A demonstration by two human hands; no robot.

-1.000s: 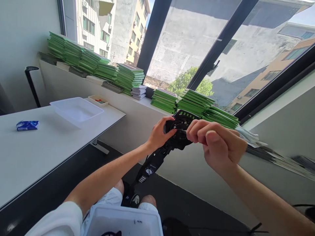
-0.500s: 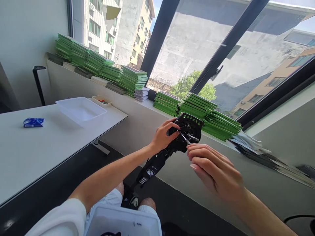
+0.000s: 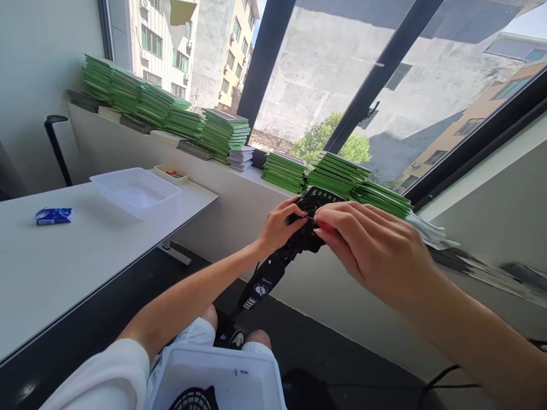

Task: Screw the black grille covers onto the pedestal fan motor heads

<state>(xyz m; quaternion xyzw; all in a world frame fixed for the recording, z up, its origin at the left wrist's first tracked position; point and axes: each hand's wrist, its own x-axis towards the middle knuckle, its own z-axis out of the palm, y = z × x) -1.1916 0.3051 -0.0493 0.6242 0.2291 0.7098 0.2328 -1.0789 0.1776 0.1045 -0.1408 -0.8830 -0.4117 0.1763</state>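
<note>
- A black device point(image 3: 277, 265) with a round head and a slim body carrying a dial stands between the person's hands, leaning up toward the window ledge.
- At its head is a slim tool point(image 3: 325, 226); a red part and a short stretch of dark shaft are visible.
- The right hand point(image 3: 376, 245) pinches the tool's red part between thumb and fingertips. Half a second ago this hand was lower and farther away, with more shaft bare.
- That shift suggests close work is under way at one spot; whether the tip is seated in anything is hidden.
- The left hand point(image 3: 280, 228) stays at the head's edge, thumb and forefinger curved close together beside the shaft's end. I cannot tell whether they pinch anything.
- Below, a white tub point(image 3: 256, 384) sits at the person's lap. More of the black slatted part point(image 3: 195, 400) inside it now shows.
- Beyond the device, green stacks point(image 3: 342, 173) line the ledge.
- On the table point(image 3: 25, 273), well apart to the left, lies a blue packet point(image 3: 53, 216).
</note>
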